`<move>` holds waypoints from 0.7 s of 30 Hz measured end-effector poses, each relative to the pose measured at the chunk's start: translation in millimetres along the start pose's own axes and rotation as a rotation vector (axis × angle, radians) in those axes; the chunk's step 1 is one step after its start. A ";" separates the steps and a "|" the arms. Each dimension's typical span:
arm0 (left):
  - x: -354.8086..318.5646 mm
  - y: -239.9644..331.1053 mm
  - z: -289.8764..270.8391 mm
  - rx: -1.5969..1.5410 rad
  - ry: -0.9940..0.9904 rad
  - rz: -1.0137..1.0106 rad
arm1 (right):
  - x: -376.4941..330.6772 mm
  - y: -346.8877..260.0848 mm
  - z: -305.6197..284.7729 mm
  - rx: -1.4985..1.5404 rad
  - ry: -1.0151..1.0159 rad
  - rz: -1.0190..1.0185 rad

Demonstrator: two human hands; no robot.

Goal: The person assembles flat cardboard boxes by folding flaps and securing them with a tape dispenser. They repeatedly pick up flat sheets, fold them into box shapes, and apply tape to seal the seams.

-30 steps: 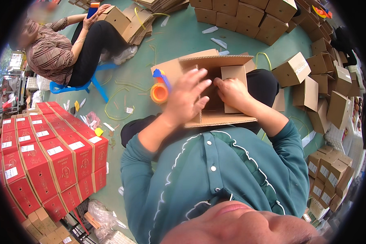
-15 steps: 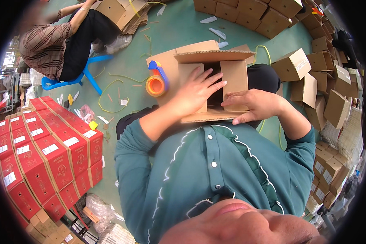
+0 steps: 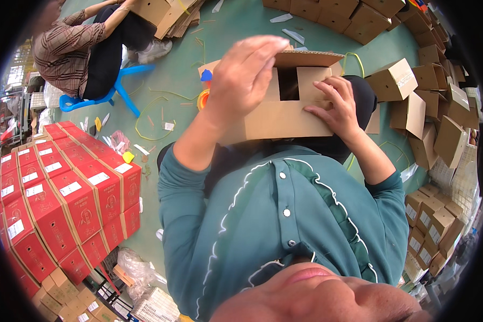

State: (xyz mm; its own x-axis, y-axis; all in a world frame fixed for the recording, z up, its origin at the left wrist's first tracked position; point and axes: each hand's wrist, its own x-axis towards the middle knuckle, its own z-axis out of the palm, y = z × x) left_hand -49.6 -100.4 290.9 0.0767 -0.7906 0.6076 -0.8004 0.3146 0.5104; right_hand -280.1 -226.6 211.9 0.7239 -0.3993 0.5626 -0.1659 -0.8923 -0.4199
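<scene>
A brown cardboard box (image 3: 287,119) sits across my lap, with a dark gap showing between its short end flaps. Its near long flap leans inward over them, while the far long flap (image 3: 311,57) stands up. My left hand (image 3: 248,75) is raised over the box's left side, its fingers stretched toward the left end of the far flap; slight blur hides the exact contact. My right hand (image 3: 335,102) rests on the right side, thumb on the near flap, other fingers curved and apart over the right end flap. An orange tape roll in a blue dispenser (image 3: 203,99) is partly covered by my left arm.
Red cartons (image 3: 64,198) are stacked at the left. A co-worker sits on a blue stool (image 3: 121,88) at the upper left, beside flattened cardboard. Open brown boxes (image 3: 410,115) crowd the right, and others line the far side. Yellow straps (image 3: 139,126) and scraps litter the green floor.
My left hand has lifted from the end flaps and moved up and left toward the far flap. The near flap has tipped inward, and my right hand has moved slightly up and right.
</scene>
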 end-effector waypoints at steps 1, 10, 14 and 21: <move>12.5 -2.0 8.0 0.153 -0.001 0.061 | -5.7 -0.9 3.4 -0.074 0.061 -0.023; -42.1 31.8 35.9 0.541 -0.313 0.016 | -12.9 -2.2 7.0 -0.269 0.042 -0.035; -82.6 28.3 49.1 0.306 -0.504 -0.113 | 3.5 -9.9 -1.7 -0.287 -0.161 -0.043; -89.9 25.1 53.3 0.337 -0.557 -0.088 | 67.0 -4.5 8.7 -0.069 -0.278 0.072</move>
State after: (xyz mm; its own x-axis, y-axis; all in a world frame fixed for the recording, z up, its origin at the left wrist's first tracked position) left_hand -108.3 -49.4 216.7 -0.0967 -0.9881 0.1198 -0.9544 0.1262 0.2705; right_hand -225.0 -247.5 245.3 0.8629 -0.3975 0.3121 -0.2617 -0.8798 -0.3969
